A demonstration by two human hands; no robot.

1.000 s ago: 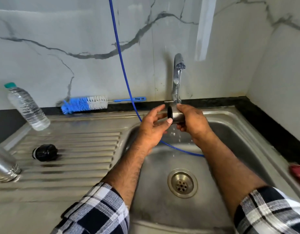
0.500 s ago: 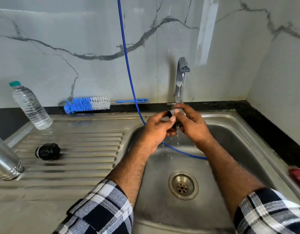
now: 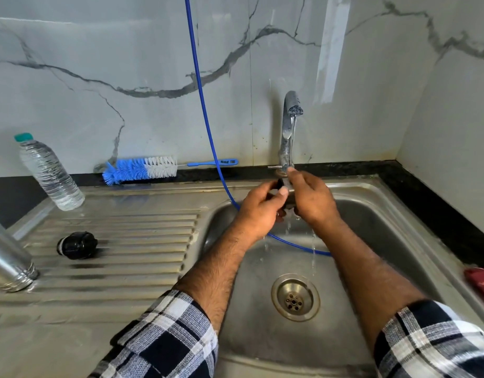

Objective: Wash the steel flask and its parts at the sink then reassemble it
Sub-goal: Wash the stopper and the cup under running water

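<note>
Both hands meet just under the tap [image 3: 289,126], over the back of the sink basin [image 3: 371,241]. The left hand [image 3: 260,208] has its thumb and fingers curled round a small black flask part [image 3: 280,183], of which only a sliver shows between the hands. The right hand [image 3: 311,200] closes on the same part from the other side, its fingers pinched near the tap's base; how much of the part it covers cannot be told. Water runs down from the tap onto the hands and drips into the basin, short of the drain [image 3: 295,297].

Left of the tap, on the ribbed drainboard [image 3: 131,241], a black flask cap [image 3: 77,245] lies on its side. Further left from the tap, at the picture's edge, the steel flask body [image 3: 9,263] stands mouth-down and tilted on the drainboard, well apart from the hands. A clear plastic water bottle [image 3: 50,173] with a green lid stands at the drainboard's back corner. A blue and white bottle brush [image 3: 142,170] lies along the wall, left of the tap. A blue hose [image 3: 202,105] hangs down the wall just left of the tap and runs into the basin behind the hands. Right of the tap, at the basin's far edge, a red cloth [image 3: 481,282] shows partly.
</note>
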